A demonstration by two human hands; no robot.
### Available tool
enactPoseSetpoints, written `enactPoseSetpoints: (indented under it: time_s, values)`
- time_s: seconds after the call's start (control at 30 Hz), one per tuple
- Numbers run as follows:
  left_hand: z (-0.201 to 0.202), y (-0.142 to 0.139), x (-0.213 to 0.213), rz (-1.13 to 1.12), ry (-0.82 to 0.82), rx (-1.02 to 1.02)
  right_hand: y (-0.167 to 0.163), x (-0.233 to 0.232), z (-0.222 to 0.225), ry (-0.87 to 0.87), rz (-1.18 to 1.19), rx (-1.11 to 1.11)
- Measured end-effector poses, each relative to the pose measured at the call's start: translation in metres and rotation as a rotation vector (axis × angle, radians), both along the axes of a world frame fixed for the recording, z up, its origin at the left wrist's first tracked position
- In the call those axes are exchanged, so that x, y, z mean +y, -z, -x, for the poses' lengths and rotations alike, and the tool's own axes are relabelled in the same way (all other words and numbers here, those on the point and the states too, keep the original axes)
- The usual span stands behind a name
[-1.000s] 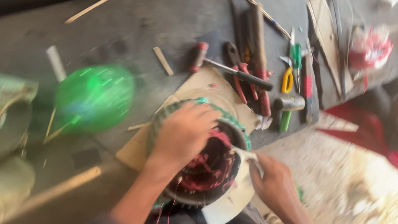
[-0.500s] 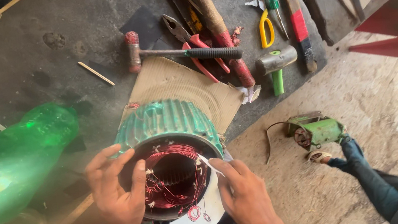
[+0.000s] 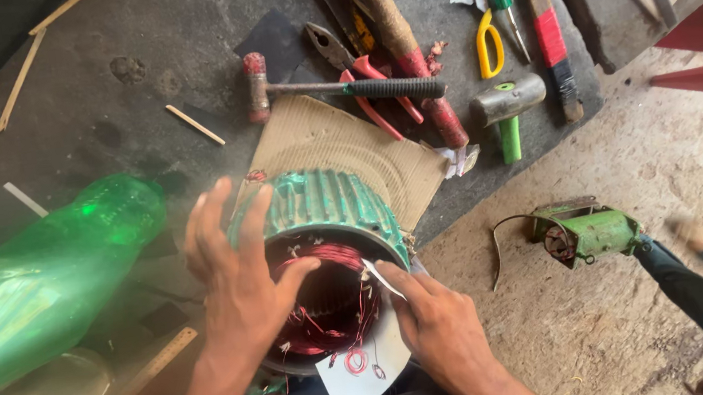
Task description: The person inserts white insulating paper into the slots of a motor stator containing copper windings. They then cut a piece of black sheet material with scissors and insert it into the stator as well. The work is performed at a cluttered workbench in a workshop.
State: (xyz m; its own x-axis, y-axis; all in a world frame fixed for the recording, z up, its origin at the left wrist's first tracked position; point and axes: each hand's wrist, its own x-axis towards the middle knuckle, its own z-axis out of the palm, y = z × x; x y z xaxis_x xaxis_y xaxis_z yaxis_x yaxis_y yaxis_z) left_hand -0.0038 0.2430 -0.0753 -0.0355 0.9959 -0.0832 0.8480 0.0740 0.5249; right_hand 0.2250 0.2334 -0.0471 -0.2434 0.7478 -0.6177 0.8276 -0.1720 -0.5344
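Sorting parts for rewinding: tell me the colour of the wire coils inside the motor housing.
Reddish copper, seen in the head view: the coils sit inside the green ribbed housing.

My left grip (image 3: 241, 278) has slid up off the motor housing (image 3: 317, 206), its fingers now spread over the rim and thumb dipping toward the copper windings (image 3: 329, 303). My right grip (image 3: 438, 321) has edged closer, pinching the white paper slip (image 3: 376, 277).

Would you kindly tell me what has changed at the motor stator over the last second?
The left hand slid from the top of the green stator to its left rim, thumb on the copper windings. The right hand moved up to the right rim, fingertips on the white paper strip. Stator, cardboard and bottle stayed.
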Motion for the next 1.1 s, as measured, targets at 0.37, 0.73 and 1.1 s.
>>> enactPoseSetpoints:
  time_s: [0.37,0.73,1.1]
  values:
    - [0.019,0.017,0.008,0.31,-0.021,-0.404,0.007,0.022,0.005,-0.022,-0.055,0.075]
    - [0.026,0.02,0.004,0.262,-0.049,-0.469,-0.004,0.028,0.012,-0.014,-0.042,0.088]
    - [0.026,0.018,0.007,0.291,-0.06,-0.47,-0.001,0.03,0.016,-0.066,-0.026,-0.008]
